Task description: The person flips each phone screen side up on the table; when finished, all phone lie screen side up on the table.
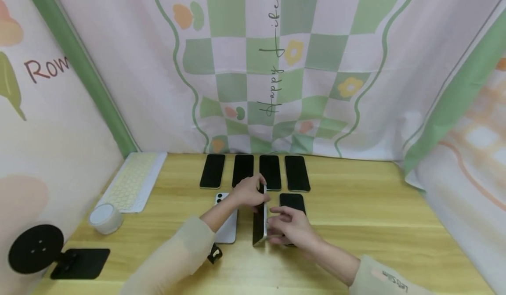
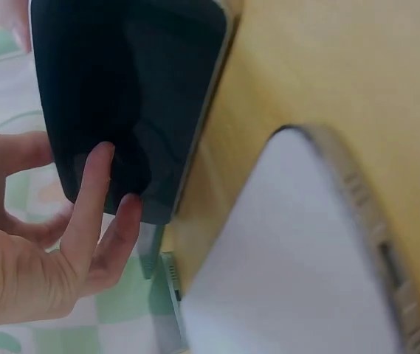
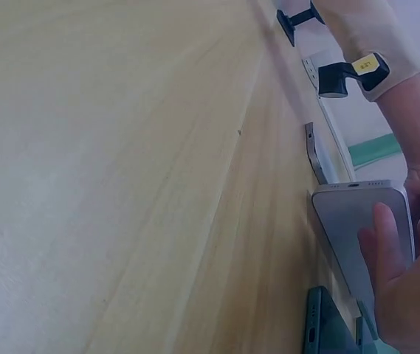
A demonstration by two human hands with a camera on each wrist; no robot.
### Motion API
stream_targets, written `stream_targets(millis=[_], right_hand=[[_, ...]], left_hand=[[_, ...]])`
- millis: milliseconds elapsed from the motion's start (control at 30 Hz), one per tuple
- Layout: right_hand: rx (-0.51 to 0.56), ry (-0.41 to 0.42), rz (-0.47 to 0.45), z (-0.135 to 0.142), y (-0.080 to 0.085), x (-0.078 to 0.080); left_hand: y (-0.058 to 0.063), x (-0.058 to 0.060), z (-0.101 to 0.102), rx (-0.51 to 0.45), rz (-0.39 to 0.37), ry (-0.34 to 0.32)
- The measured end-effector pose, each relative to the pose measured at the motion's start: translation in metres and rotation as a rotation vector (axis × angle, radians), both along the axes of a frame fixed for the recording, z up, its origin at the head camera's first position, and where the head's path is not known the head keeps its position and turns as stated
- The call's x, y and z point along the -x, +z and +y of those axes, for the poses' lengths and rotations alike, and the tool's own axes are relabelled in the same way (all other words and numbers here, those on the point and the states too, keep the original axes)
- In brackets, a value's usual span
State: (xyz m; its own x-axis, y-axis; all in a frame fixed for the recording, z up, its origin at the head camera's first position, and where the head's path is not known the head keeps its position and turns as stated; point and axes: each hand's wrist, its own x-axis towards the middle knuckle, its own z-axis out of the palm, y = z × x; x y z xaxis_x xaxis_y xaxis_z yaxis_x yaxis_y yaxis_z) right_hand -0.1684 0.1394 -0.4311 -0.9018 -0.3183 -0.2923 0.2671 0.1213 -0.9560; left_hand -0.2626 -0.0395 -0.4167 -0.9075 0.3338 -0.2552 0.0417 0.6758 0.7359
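A smartphone (image 1: 259, 227) stands on its long edge on the table, black screen to the left, pale back to the right. My left hand (image 1: 249, 192) pinches its far end; in the left wrist view fingertips press the dark screen (image 2: 150, 81). On the other side, my right hand (image 1: 296, 230) touches the phone's back (image 3: 342, 214) with fairly straight fingers, as the right wrist view shows. Left of it lies a white phone (image 1: 227, 230), back up, partly covered by the left forearm. A dark phone (image 1: 292, 201) lies partly hidden beneath the right hand.
Several dark-screened phones (image 1: 212, 171) lie in a row by the back curtain (image 1: 265, 66). Along the left side are a keyboard (image 1: 132, 181), a white round jar (image 1: 106, 218) and a black stand (image 1: 81, 262). Wood-grain tabletop (image 1: 375, 207) extends to the right.
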Motion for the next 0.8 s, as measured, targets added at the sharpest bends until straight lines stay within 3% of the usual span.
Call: stream_targets(millis=[167, 567, 733, 800], right_hand=[[0.002, 0.0, -0.001, 0.001, -0.002, 0.001], [-0.042, -0.037, 0.021, -0.004, -0.003, 0.005], [-0.06, -0.062, 0.01, -0.003, -0.004, 0.006], [-0.063, -0.068, 0.004, -0.002, -0.006, 0.007]], left_hand=[[-0.01, -0.002, -0.001, -0.106, -0.022, 0.039], [-0.016, -0.004, -0.005, -0.182, -0.019, 0.063], [-0.02, -0.008, -0.009, -0.188, -0.029, 0.08], [-0.02, -0.009, -0.011, -0.136, 0.011, 0.045]])
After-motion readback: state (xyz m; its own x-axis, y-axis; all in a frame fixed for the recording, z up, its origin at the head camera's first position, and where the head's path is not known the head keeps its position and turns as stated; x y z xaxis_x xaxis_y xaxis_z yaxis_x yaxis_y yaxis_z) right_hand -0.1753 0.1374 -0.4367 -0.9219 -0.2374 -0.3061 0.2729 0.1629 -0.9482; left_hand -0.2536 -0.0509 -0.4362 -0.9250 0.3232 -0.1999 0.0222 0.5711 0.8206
